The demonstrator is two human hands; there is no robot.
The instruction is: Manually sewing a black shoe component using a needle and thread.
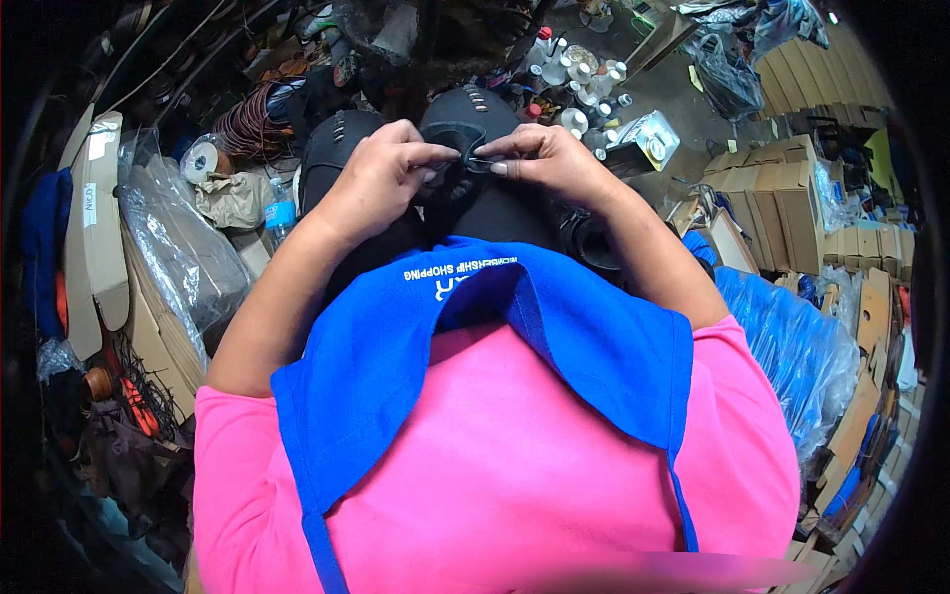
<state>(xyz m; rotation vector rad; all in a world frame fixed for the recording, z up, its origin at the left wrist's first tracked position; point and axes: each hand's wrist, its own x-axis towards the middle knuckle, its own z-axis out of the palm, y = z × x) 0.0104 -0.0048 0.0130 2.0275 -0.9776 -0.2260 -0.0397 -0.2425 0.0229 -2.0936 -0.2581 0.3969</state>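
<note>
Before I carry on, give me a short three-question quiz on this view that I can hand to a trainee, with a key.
1. True or false: the left hand and the right hand both have fingertips at the dark piece above the lap.
2. What colour is the apron?
A) pink
B) blue
C) green
3. On which side of the person, left or right, is the clear bottle with a blue label?

Key: 1. True. 2. B. 3. Left.
</note>
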